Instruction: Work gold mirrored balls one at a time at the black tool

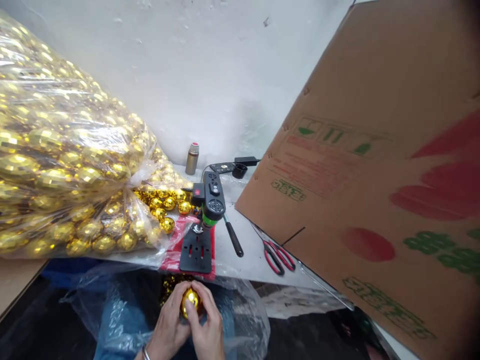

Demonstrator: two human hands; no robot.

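Note:
A shiny gold mirrored ball (191, 300) is held between both my hands, low in front of the table edge. My left hand (170, 312) wraps its left side, with a bracelet on the wrist. From the right, my right hand (207, 320) closes on the same ball, its thumb lying across the front. Just beyond stands a small black drill press (213, 200) with a slotted base plate (195, 252) on a red sheet. Clear plastic (247, 320) spreads over my lap around the hands, with more gold pieces behind the left fingers.
A big clear bag (75, 165) full of gold balls fills the left, and loose gold balls (167, 225) lie beside it. Red-handled scissors (277, 257) rest near a large cardboard box (356, 165) on the right. A small bottle (192, 159) stands by the wall.

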